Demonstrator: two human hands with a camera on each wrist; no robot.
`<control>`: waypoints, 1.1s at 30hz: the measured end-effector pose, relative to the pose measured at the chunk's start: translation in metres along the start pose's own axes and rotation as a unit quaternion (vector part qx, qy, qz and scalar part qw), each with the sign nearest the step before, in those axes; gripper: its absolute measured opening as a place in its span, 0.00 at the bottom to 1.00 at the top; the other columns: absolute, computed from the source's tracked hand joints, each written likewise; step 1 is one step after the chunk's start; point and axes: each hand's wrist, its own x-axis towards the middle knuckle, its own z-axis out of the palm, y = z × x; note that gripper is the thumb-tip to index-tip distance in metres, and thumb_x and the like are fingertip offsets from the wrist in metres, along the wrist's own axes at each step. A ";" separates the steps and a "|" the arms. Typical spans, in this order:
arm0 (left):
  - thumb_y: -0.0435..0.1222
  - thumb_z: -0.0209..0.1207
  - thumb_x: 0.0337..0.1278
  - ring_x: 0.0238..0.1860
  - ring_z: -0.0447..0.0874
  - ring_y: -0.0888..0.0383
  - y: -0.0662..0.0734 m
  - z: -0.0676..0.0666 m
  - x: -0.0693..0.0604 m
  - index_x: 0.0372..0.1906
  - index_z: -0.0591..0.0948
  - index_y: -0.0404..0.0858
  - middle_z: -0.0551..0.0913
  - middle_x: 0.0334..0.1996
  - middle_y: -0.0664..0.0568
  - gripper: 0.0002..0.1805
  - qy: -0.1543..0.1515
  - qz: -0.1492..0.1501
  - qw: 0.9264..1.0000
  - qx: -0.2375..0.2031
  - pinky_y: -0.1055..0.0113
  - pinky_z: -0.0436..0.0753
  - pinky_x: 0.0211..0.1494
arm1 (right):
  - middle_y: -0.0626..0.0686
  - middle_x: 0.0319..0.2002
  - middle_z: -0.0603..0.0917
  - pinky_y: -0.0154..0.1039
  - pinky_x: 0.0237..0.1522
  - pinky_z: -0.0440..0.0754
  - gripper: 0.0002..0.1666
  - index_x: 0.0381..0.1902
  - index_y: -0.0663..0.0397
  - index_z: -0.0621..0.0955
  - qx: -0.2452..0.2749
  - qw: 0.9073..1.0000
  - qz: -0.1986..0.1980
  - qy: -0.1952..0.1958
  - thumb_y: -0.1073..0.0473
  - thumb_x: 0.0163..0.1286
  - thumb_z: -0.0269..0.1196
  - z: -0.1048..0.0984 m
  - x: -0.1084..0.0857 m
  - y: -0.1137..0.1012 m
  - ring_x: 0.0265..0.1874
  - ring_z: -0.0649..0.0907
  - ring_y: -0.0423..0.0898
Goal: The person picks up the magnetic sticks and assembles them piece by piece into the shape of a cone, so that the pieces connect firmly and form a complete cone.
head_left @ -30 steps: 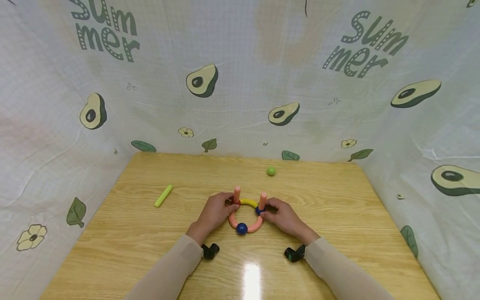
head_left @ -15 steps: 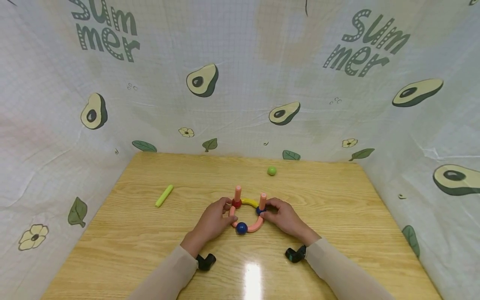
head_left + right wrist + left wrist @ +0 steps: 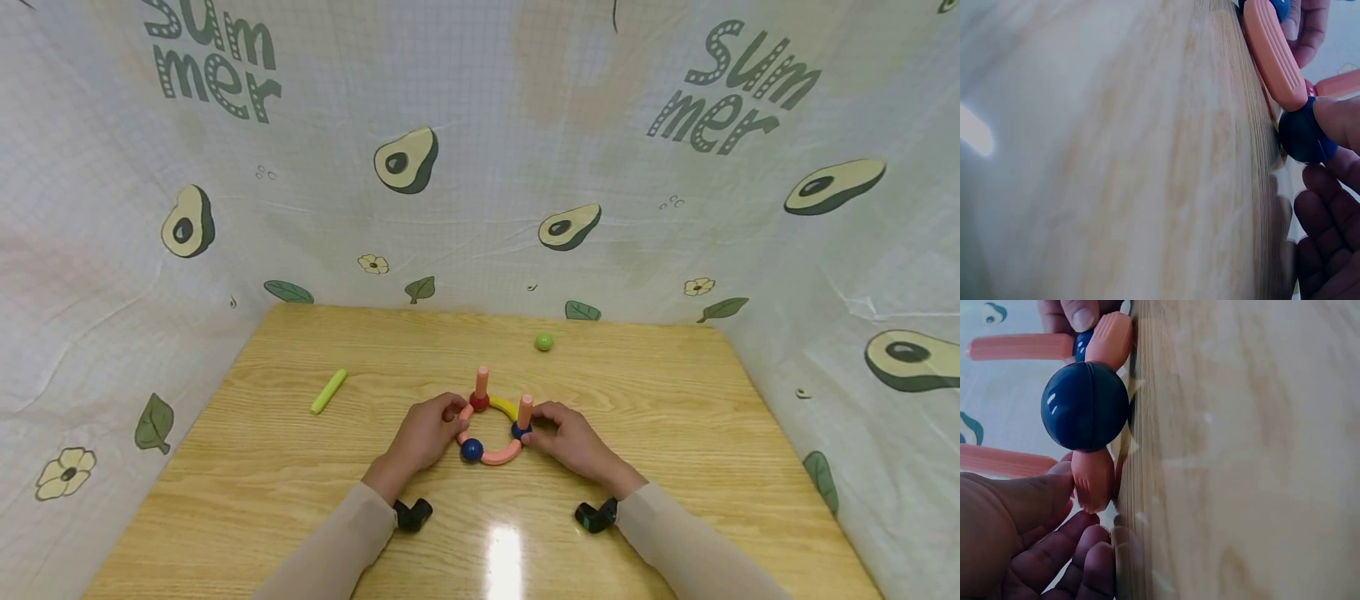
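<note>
A ring of curved rods and balls lies on the table between both hands. My left hand (image 3: pixel 422 432) pinches the left pink curved rod (image 3: pixel 1093 481), between the red ball (image 3: pixel 479 402) and the front blue ball (image 3: pixel 472 451). My right hand (image 3: pixel 573 437) holds the right blue ball (image 3: pixel 1305 132) between thumb and fingers. A yellow curved rod (image 3: pixel 503 406) joins the back of the ring, and another pink curved rod (image 3: pixel 502 455) runs along its front. Straight pink rods stand upright on the red ball (image 3: pixel 482 381) and the right blue ball (image 3: pixel 526 411).
A yellow-green stick (image 3: pixel 328 392) lies on the wooden table (image 3: pixel 645 383) to the left. Near the back edge sits a green ball (image 3: pixel 543 342). A printed cloth (image 3: pixel 480 125) hangs behind the table and along both sides.
My left hand has let go of the red ball and taken the left pink curved rod. The ring has turned slightly clockwise, its front blue ball shifting left. My right hand keeps its blue ball.
</note>
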 end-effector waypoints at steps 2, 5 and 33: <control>0.42 0.66 0.73 0.52 0.87 0.53 -0.001 -0.001 -0.002 0.62 0.84 0.46 0.89 0.52 0.52 0.17 0.000 -0.004 1.000 -0.009 0.51 0.86 0.56 | 0.42 0.55 0.86 0.55 0.68 0.76 0.18 0.56 0.37 0.86 0.001 1.000 -0.005 -0.001 0.46 0.71 0.73 0.000 0.000 0.001 0.61 0.82 0.47; 0.45 0.68 0.71 0.55 0.86 0.52 -0.002 -0.003 -0.007 0.63 0.84 0.46 0.87 0.56 0.52 0.20 -0.005 -0.017 0.999 -0.029 0.50 0.85 0.59 | 0.42 0.55 0.86 0.54 0.67 0.77 0.18 0.56 0.38 0.86 -0.001 1.000 -0.009 -0.002 0.46 0.71 0.73 0.001 0.000 0.001 0.60 0.82 0.47; 0.43 0.69 0.70 0.54 0.81 0.55 -0.012 -0.009 -0.025 0.59 0.87 0.47 0.82 0.51 0.56 0.17 -0.057 0.059 0.996 -0.026 0.53 0.80 0.59 | 0.40 0.53 0.87 0.44 0.61 0.80 0.15 0.54 0.35 0.87 -0.028 0.998 -0.024 -0.042 0.46 0.72 0.72 -0.003 -0.016 -0.002 0.56 0.83 0.43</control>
